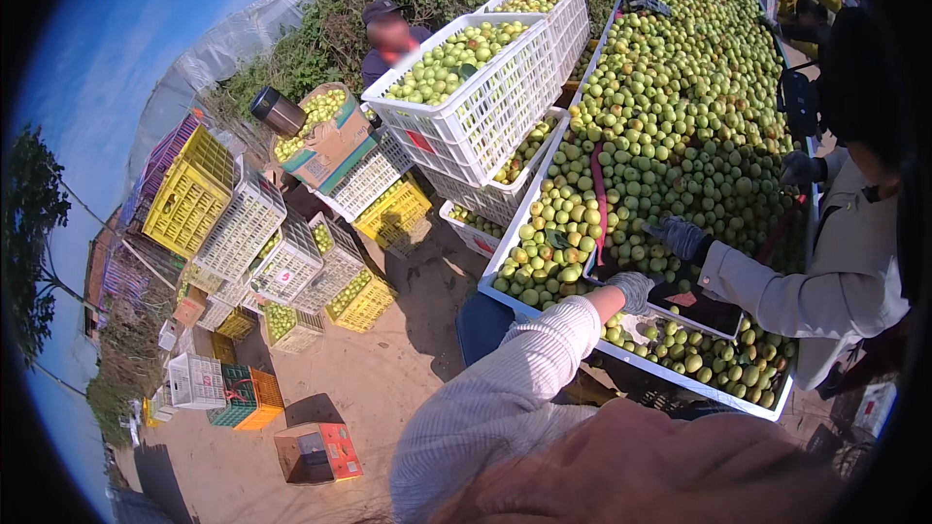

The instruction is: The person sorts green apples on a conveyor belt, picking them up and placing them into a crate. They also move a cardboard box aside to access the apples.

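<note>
Closest to me along the lower edge sits a blurred brown shape (631,466), too soft to make out, and beside it runs my pale ribbed sleeve (495,408). It leads to my left hand (633,291), in a grey glove, fingers pointing down at a flat dark panel (687,309) with a light edge; I cannot tell whether they grip that edge. My right hand is out of view, so I cannot tell its state. Green fruit (680,126) lies heaped across the surface (689,381), beyond my hand and in a smaller patch on the near side of the panel.

Labels: a red one (417,141) is on the white crate (461,136) at left, its print too small to read. Faint print shows on the cardboard box (330,157) and on the red carton (335,454) on the ground; I cannot make it out.

White raised edges border the surface at the left and front, close to my wrist. Bare ground (427,306) shows between the yellow crate (361,303) and the left edge. To my right, a co-worker's gloved hand (680,236) reaches into the fruit near mine, narrowing the room there.
</note>
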Motion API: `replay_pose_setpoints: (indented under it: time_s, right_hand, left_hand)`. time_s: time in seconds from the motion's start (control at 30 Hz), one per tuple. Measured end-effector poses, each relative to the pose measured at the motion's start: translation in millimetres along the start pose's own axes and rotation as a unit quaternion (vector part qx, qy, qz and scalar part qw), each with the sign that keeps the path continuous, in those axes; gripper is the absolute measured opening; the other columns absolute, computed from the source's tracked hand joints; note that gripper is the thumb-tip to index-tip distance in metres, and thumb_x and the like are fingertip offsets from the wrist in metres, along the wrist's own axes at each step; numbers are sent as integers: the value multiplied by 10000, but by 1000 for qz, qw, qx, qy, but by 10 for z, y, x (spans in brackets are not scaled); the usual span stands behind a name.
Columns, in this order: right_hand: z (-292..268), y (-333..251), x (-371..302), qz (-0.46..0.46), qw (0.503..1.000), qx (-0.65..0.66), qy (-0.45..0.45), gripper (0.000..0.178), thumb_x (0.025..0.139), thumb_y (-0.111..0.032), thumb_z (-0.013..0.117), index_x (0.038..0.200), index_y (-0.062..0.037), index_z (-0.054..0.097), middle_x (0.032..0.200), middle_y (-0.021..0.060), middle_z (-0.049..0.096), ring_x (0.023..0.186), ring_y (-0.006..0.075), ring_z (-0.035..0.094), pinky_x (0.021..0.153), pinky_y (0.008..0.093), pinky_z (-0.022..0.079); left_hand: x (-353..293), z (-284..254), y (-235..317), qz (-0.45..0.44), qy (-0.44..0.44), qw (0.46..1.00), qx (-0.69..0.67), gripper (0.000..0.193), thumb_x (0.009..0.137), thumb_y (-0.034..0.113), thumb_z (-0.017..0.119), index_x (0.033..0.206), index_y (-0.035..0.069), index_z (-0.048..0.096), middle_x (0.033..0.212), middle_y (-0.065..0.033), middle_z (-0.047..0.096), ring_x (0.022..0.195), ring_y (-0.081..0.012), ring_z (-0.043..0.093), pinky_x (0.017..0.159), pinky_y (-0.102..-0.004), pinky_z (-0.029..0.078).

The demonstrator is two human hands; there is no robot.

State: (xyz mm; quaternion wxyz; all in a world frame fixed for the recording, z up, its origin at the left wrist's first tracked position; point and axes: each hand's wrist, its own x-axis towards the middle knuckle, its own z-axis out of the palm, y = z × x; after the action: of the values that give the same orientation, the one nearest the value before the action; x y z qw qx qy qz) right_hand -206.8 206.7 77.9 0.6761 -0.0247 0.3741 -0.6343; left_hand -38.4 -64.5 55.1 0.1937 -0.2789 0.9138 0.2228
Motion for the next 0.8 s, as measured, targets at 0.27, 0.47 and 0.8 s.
replay_pose_setpoints:
  time_s: [0.27,0.47,0.8]
  right_hand:
    - [-1019,264,-472,-17,987,68,146,473,920,-235,624,1343,-41,537,1302,146,588,1119,270,573,764,349,494]
    - [-1871,700,-776,-18,957,139,253,504,948,-301,576,1377,-45,514,1358,143,559,1197,281,531,852,397,478]
    - [-3525,1758,-1606,-29,841,282,460,571,994,-413,497,1435,-51,474,1451,137,511,1328,300,461,998,477,450]
  left_hand:
    - [-18,-12,36,5,4,1000,-8,915,796,395,771,1551,128,329,1254,-214,659,1169,-372,630,998,-464,509]
    - [54,103,15,-10,11,999,46,739,824,421,722,1432,60,505,1255,-218,657,1187,-367,621,1012,-459,506]
    - [28,24,114,-45,-28,998,22,603,880,412,662,1351,48,566,1285,-216,646,1180,-375,626,993,-469,510]
